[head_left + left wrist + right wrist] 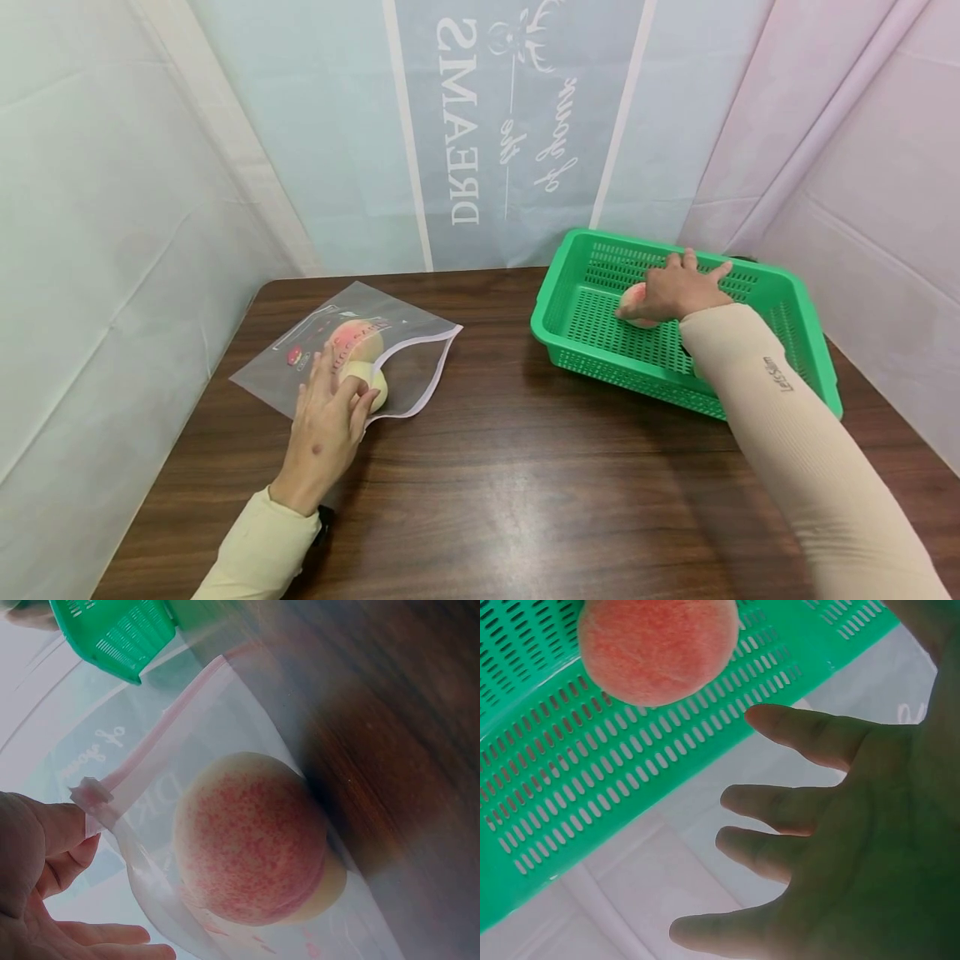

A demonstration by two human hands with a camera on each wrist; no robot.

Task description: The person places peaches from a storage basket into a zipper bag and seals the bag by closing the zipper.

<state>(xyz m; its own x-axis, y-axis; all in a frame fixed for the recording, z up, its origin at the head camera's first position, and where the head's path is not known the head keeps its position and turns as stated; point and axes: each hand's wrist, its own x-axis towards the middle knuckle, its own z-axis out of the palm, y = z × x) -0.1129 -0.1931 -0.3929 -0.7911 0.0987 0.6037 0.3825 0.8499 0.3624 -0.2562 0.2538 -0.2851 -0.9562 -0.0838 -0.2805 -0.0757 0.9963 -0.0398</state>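
Note:
A clear zip bag (412,333) with printed marks lies on the left of the table, holding two peaches, one reddish (358,336) and one paler (379,387). My left hand (318,437) pinches the bag's edge by the zip slider (91,792) between thumb and forefinger. In the left wrist view a red-speckled peach (251,836) sits inside the bag. Over the green basket (630,358), my right hand (682,292) reaches in with spread fingers, beside a peach (636,305). The right wrist view shows that peach (656,649) apart from the fingertips.
The brown wooden table (495,500) carries the bag and the basket. A printed cloth (517,125) hangs behind it, with pale cloth on both sides. My right forearm (795,442) covers part of the basket, and something pale is partly hidden there.

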